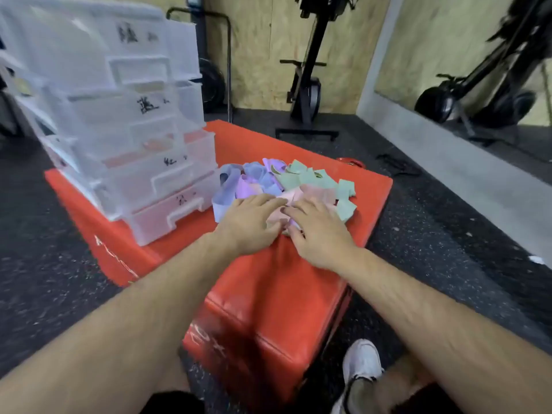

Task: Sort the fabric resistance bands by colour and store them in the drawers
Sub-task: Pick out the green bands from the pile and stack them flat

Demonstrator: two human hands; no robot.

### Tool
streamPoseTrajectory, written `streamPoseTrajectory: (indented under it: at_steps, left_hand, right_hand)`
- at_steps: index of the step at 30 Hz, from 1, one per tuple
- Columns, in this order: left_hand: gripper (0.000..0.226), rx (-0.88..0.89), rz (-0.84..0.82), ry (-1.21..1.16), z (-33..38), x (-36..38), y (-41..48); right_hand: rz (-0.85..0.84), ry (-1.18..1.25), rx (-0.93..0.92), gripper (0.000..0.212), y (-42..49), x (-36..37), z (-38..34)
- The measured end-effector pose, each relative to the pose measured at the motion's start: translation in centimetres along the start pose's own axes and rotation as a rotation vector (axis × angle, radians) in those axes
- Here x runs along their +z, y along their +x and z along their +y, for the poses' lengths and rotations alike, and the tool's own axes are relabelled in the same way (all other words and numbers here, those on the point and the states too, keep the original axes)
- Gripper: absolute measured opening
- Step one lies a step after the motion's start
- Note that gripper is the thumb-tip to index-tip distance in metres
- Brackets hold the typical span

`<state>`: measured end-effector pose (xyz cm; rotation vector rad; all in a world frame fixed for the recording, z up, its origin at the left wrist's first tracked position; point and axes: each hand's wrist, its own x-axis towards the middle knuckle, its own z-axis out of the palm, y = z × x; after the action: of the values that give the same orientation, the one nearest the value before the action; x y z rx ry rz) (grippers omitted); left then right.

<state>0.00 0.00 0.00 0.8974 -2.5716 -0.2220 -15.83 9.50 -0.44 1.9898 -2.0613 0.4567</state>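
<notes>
Drawers of translucent plastic (119, 130) stand stacked at the far left of the red padded box (268, 294), fronts turned towards the person. Each front carries a handwritten label, presumably naming a colour, though the motion blur makes them hard to read. The lower fronts seem to jut out further than the upper ones. A pinkish tint shows through the bottom drawer (167, 213), but I cannot tell whether bands already lie inside.

Just right of the drawers lies the heap of fabric resistance bands (283, 183), unsorted, near the box's right edge and within easy reach of the labels. Lilac and pale blue bands (254, 180) crowd its left side, green bands (307, 177) its far right, and pink bands (301, 194) the near middle.

The left hand (248, 222) lies flat on the near left of the heap, fingers straight and together, pressing down on pink and lilac fabric. The right hand (319, 231) rests beside it, almost touching, fingers spread over the pink bands and gripping nothing that I can see. Both hands sit on the pink patch, likely to spread the heap or gather one colour first. Sorting looks barely begun.

Beyond the box, right of centre, an upright exercise machine (307, 85) stands against the plywood wall. A white shoe (360, 363) shows near the bottom right.
</notes>
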Motion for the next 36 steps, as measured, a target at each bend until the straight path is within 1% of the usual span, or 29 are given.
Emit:
streamPoseTrajectory:
  at_steps: [1, 3, 5, 6, 8, 9, 10, 11, 13, 14, 17, 19, 20, 22, 24, 26, 28, 30, 33, 36]
  left_hand:
    - [0.048, 0.01, -0.011, -0.003, 0.4, -0.1, -0.3]
    - [0.057, 0.026, -0.021, 0.033, 0.9, -0.2, -0.6]
    - [0.065, 0.02, -0.073, 0.057, 1.0, 0.4, -0.4]
    - [0.065, 0.019, -0.093, 0.061, 0.8, 0.9, 0.1]
    - [0.063, 0.033, -0.109, 0.088, 0.1, 1.9, 1.6]
    - [0.057, 0.045, -0.127, 0.101, -0.2, 2.5, 2.5]
    - [0.047, 0.061, -0.151, 0.103, -0.6, 3.1, 3.3]
    - [0.039, 0.071, -0.183, 0.103, -0.8, 3.7, 4.0]
    - [0.035, 0.064, -0.256, 0.101, -1.2, 4.4, 5.1]
    - [0.035, 0.05, -0.28, 0.084, -1.4, 4.5, 5.6]
    - [0.03, -0.031, -0.289, -0.06, -1.9, 4.4, 6.8]
    - [0.018, -0.081, -0.244, -0.183, -2.3, 4.4, 7.5]
    - [0.016, -0.098, -0.215, -0.248, -2.4, 4.4, 7.7]
    - [0.022, -0.128, -0.17, -0.358, -2.3, 4.4, 8.1]
    - [0.025, -0.159, -0.12, -0.418, -1.9, 4.3, 8.3]
    - [0.025, -0.195, -0.074, -0.502, -1.5, 3.9, 8.5]
    - [0.025, -0.228, -0.068, -0.605, -1.2, 3.2, 8.4]
    - [0.023, -0.252, -0.066, -0.67, -1.1, 2.4, 7.9]
    - [0.021, -0.282, -0.056, -0.722, -1.3, 1.3, 7.2]
    - [0.02, -0.317, -0.09, -0.773, -1.6, 0.3, 6.5]
  right_hand:
    - [-0.028, 0.007, 0.002, 0.043, -0.4, -0.2, 0.0]
    - [-0.101, 0.003, -0.002, 0.047, -0.8, -0.4, 0.5]
    - [-0.244, -0.017, -0.009, 0.051, -0.4, 0.0, 1.8]
    - [-0.294, -0.014, 0.0, 0.053, 0.0, 0.2, 2.6]
    - [-0.333, 0.051, 0.05, 0.056, 1.2, 0.9, 4.2]
    - [-0.338, 0.085, 0.062, 0.055, 1.9, 1.4, 4.8]
    - [-0.359, 0.11, 0.071, 0.051, 2.6, 1.9, 5.2]
    - [-0.37, 0.116, 0.06, 0.042, 3.3, 2.5, 5.5]
    - [-0.369, 0.128, 0.045, 0.018, 4.7, 3.7, 6.1]
    - [-0.371, 0.159, 0.069, 0.008, 5.3, 4.1, 6.5]
    - [-0.393, 0.262, 0.113, 0.013, 6.7, 4.4, 7.5]
    - [-0.39, 0.343, 0.112, 0.011, 7.5, 4.2, 7.6]
    - [-0.385, 0.401, 0.131, 0.009, 7.9, 4.0, 7.5]
    - [-0.352, 0.5, 0.167, 0.009, 8.6, 3.7, 7.5]
    - [-0.305, 0.579, 0.171, 0.01, 9.2, 3.3, 7.4]
    - [-0.282, 0.66, 0.174, 0.003, 9.4, 2.7, 7.5]
    - [-0.303, 0.719, 0.173, 0.01, 9.3, 2.0, 7.9]
    - [-0.359, 0.724, 0.177, 0.013, 8.9, 1.4, 8.5]
    - [-0.426, 0.672, 0.192, 0.009, 7.9, 0.5, 9.0]
    - [-0.399, 0.651, 0.179, 0.015, 7.2, -0.3, 8.6]
